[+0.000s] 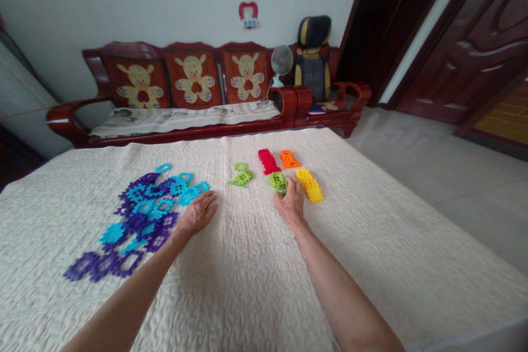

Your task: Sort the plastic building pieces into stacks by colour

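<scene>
My right hand (292,201) has its thumb and fingers around a small stack of green plastic interlocking pieces (278,181), low on the cloth. Close by sit a red stack (268,161), an orange stack (290,159) and a fanned yellow stack (309,185). Loose green pieces (241,177) lie between my two hands. My left hand (199,212) rests on the cloth with fingers stretched out and holds nothing visible. It is at the right edge of a spread pile of blue pieces (162,207) and purple pieces (106,264), some with window-like openings.
A cream quilted cloth (231,286) covers the table. Beyond its far edge stand a wooden sofa (198,126) with bear cushions (193,78), a small fan (282,60) and an armchair with a massage cushion (312,74). Dark doors (466,66) are at the right.
</scene>
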Available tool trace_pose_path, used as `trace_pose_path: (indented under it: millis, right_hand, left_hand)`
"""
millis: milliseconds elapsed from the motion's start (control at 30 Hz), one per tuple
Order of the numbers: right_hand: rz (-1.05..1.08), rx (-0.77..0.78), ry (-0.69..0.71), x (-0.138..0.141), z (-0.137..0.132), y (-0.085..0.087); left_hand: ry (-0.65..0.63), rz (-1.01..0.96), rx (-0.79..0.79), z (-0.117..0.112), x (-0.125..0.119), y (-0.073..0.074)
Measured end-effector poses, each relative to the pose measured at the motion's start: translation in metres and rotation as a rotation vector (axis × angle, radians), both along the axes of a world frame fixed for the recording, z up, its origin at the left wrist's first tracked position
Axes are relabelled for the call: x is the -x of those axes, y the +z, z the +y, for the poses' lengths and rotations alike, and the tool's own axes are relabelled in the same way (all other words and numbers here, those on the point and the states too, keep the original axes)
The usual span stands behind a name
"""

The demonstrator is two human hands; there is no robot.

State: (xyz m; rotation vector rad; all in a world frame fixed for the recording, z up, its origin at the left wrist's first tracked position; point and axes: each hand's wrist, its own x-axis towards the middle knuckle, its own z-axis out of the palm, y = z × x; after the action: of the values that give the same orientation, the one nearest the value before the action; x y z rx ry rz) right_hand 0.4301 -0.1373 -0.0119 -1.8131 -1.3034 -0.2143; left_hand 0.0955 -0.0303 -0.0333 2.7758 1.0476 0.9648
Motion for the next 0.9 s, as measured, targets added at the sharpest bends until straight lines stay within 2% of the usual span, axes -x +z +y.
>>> trace_pose_path:
  millis: [267, 633, 900]
  right_hand:
    - [-0.011, -0.019, 0.003, 0.0021, -0.0033, 0.0004]
    - [-0.003, 0.030, -0.014, 0.0026, -0.0022, 0.0001]
    - [-0.015, -0.047, 0.026, 0.0005, -0.0020, 0.0012]
  left_hand:
    - [-0.007, -0.001, -0.023, 0.0001, 0.0002, -0.0007]
    - [0.012, 0.000, -0.004, -0.0005, 0.0002, -0.0012]
    - [0.012, 0.002, -0.012, 0.0003, 0.0005, -0.0034]
